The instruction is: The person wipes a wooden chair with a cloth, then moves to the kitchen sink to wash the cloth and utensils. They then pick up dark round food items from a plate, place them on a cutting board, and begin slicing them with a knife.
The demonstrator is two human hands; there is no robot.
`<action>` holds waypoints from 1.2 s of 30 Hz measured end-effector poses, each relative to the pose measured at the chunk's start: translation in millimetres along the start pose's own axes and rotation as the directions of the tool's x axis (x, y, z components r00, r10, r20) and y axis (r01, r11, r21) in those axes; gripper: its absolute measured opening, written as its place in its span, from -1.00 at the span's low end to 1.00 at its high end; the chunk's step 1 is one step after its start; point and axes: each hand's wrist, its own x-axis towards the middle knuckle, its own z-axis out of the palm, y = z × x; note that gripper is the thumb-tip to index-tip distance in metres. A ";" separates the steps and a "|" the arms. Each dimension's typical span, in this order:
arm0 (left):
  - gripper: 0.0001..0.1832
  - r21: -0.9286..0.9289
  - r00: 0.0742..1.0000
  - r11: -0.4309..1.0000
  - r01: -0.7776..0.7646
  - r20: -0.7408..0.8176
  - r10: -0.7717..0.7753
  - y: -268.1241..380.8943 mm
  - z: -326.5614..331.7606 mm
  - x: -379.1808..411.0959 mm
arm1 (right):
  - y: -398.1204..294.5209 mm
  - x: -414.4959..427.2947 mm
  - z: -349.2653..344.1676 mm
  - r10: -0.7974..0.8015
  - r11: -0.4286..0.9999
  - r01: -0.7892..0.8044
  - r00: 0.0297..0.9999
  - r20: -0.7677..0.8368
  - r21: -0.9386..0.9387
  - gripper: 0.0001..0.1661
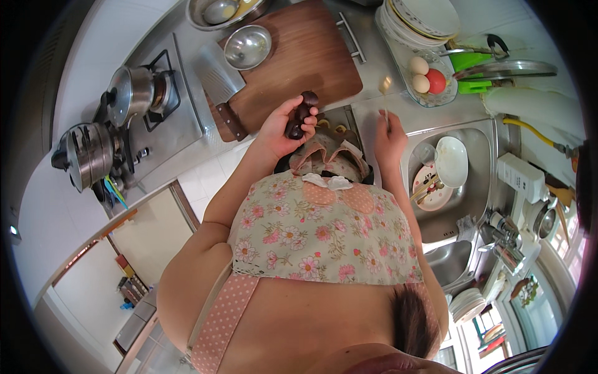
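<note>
My left hand (290,125) is cupped around three glossy, dark brown rounded pieces (294,129) that look like chestnuts. They sit between the thumb and fingers, near the front edge of a wooden cutting board (308,51). To the right, my right hand (391,140) grips the thin handle of a small spoon (385,86). Its blurred, gold-looking end points away from me above the steel counter. On the board lie a cleaver (217,75), at its left side, and a small steel bowl (247,46), which shows no food inside.
A gas stove with two lidded steel pots (131,96) stands left. Behind the board is a larger steel bowl (226,11). Right of it, a glass dish (434,91) holds two eggs and a red round item. The sink (476,196) contains dishes; stacked plates (416,23) stand behind.
</note>
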 end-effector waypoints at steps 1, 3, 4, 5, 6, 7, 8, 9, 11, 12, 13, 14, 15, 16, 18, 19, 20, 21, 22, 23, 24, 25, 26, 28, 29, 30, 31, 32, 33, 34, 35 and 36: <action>-0.73 -0.014 1.000 1.000 -0.015 0.004 0.015 -0.1 -3.6 -4.4 | -10.3 13.9 11.1 -0.073 0.997 0.075 0.996 0.057 -0.032 -0.76; -0.74 -0.028 0.999 0.999 -0.032 0.014 0.032 2.8 -6.5 -9.3 | -19.5 45.8 36.0 -0.188 0.975 0.200 0.975 0.115 -0.102 -0.75; -0.74 -0.042 0.999 0.998 -0.045 0.014 0.045 3.0 -10.0 -13.9 | -21.9 59.7 50.4 -0.235 0.957 0.253 0.963 0.132 -0.143 -0.74; -0.74 -0.052 0.998 0.997 -0.056 0.017 0.056 4.2 -11.9 -18.0 | -26.5 73.1 63.7 -0.246 0.942 0.271 0.959 0.140 -0.198 -0.74; -0.75 -0.048 0.997 0.995 -0.083 0.000 0.083 5.5 -13.3 -22.7 | -31.6 86.2 76.5 -0.259 0.923 0.290 0.954 0.149 -0.253 -0.73; -0.75 -0.042 0.994 0.993 -0.110 -0.015 0.109 7.6 -13.9 -28.6 | -37.9 97.6 87.8 -0.274 0.899 0.310 0.949 0.156 -0.308 -0.73; -0.75 -0.035 0.991 0.990 -0.134 -0.029 0.133 10.1 -15.0 -33.5 | -44.4 106.7 96.4 -0.267 0.881 0.317 0.946 0.183 -0.351 -0.72; -0.75 -0.051 0.987 0.986 -0.161 -0.024 0.160 12.4 -18.5 -38.6 | -51.3 113.0 105.4 -0.259 0.861 0.326 0.942 0.214 -0.391 -0.71; -0.75 -0.080 0.978 0.975 -0.209 -0.014 0.208 18.1 -25.3 -47.4 | -58.0 126.2 124.8 -0.247 0.824 0.339 0.936 0.251 -0.454 -0.74; -0.75 -0.091 0.974 0.970 -0.225 -0.015 0.225 21.5 -28.1 -52.9 | -58.5 132.6 133.5 -0.243 0.807 0.344 0.934 0.261 -0.479 -0.76; -0.76 -0.102 0.970 0.965 -0.241 -0.017 0.241 25.1 -30.5 -58.5 | -57.1 136.2 139.2 -0.239 0.790 0.349 0.933 0.270 -0.504 -0.78; -0.76 -0.112 0.966 0.960 -0.256 -0.018 0.256 28.7 -32.6 -64.2 | -54.4 137.8 142.6 -0.244 0.795 0.342 0.937 0.252 -0.502 -0.78; -0.75 -0.112 0.957 0.950 -0.291 -0.031 0.290 31.4 -35.0 -70.6 | -54.2 139.7 145.9 -0.252 0.798 0.341 0.938 0.238 -0.497 -0.78; -0.75 -0.110 0.946 0.939 -0.325 -0.043 0.323 33.9 -37.0 -77.2 | -54.2 142.6 148.2 -0.261 0.802 0.340 0.939 0.224 -0.492 -0.78; -0.75 -0.113 0.923 0.916 -0.385 -0.059 0.381 39.7 -41.5 -88.1 | -53.0 147.7 145.8 -0.321 0.765 0.393 0.920 0.226 -0.510 -0.77; -0.75 -0.127 0.914 0.906 -0.405 -0.072 0.398 42.9 -46.4 -93.0 | -51.6 149.9 144.4 -0.351 0.747 0.419 0.908 0.230 -0.517 -0.76; -0.75 -0.141 0.906 0.895 -0.423 -0.083 0.415 45.9 -52.6 -97.2 | -47.8 152.5 144.2 -0.398 0.711 0.447 0.892 0.213 -0.544 -0.73; -0.75 -0.156 0.897 0.884 -0.441 -0.094 0.431 48.8 -58.6 -100.4 | -50.5 150.9 144.9 -0.444 0.699 0.457 0.880 0.167 -0.550 -0.73; -0.74 -0.170 0.891 0.875 -0.454 -0.095 0.444 50.8 -64.0 -104.1 | -52.8 147.6 144.5 -0.488 0.688 0.466 0.864 0.120 -0.556 -0.73; -0.74 -0.183 0.884 0.865 -0.467 -0.096 0.457 52.0 -69.0 -107.9 | -55.7 145.0 144.4 -0.530 0.677 0.473 0.845 0.072 -0.563 -0.73; -0.74 -0.196 0.879 0.857 -0.477 -0.099 0.467 53.2 -72.6 -110.9 | -63.3 141.5 143.9 -0.542 0.726 0.511 0.837 0.075 -0.461 -0.70; -0.74 -0.208 0.875 0.850 -0.483 -0.107 0.471 55.4 -75.1 -113.0 | -72.4 137.1 148.0 -0.439 0.825 0.450 0.891 0.114 -0.343 -0.69; -0.74 -0.219 0.872 0.844 -0.489 -0.116 0.475 58.0 -76.7 -114.9 | -83.1 132.1 155.9 -0.333 0.904 0.365 0.928 0.168 -0.224 -0.67; -0.75 -0.232 0.872 0.841 -0.489 -0.116 0.475 61.4 -81.5 -117.9 | -105.2 119.3 170.8 -0.178 0.969 0.222 0.934 0.311 -0.112 -0.54; -0.75 -0.236 0.873 0.841 -0.488 -0.105 0.477 63.1 -84.6 -118.1 | -108.6 117.3 180.9 -0.133 0.974 0.191 0.914 0.382 -0.118 -0.51; -0.75 -0.239 0.873 0.840 -0.487 -0.094 0.479 65.5 -86.7 -118.8 | -111.2 117.1 192.1 -0.089 0.979 0.162 0.888 0.451 -0.126 -0.47; -0.76 -0.248 0.872 0.836 -0.489 -0.099 0.480 67.8 -87.9 -119.9 | -113.3 115.6 200.7 -0.044 0.982 0.134 0.855 0.517 -0.137 -0.44; -0.76 -0.258 0.871 0.833 -0.490 -0.103 0.480 70.1 -89.0 -120.9 | -114.2 113.0 206.4 -0.061 0.973 0.171 0.838 0.542 -0.155 -0.43; -0.77 -0.270 0.870 0.828 -0.491 -0.108 0.481 72.0 -90.8 -121.7 | -109.1 115.0 214.6 -0.072 0.965 0.194 0.843 0.534 -0.177 -0.47; -0.77 -0.247 0.864 0.829 -0.502 -0.107 0.492 74.0 -91.5 -122.8 | -103.6 118.6 222.7 -0.081 0.956 0.215 0.849 0.523 -0.201 -0.50; -0.76 -0.224 0.859 0.829 -0.512 -0.106 0.502 76.1 -92.0 -123.9 | -97.6 122.0 228.9 -0.091 0.946 0.235 0.855 0.511 -0.224 -0.53; -0.76 -0.203 0.850 0.826 -0.526 -0.108 0.515 77.4 -94.0 -125.8 | -104.4 117.8 229.7 -0.094 0.957 0.219 0.854 0.512 -0.190 -0.56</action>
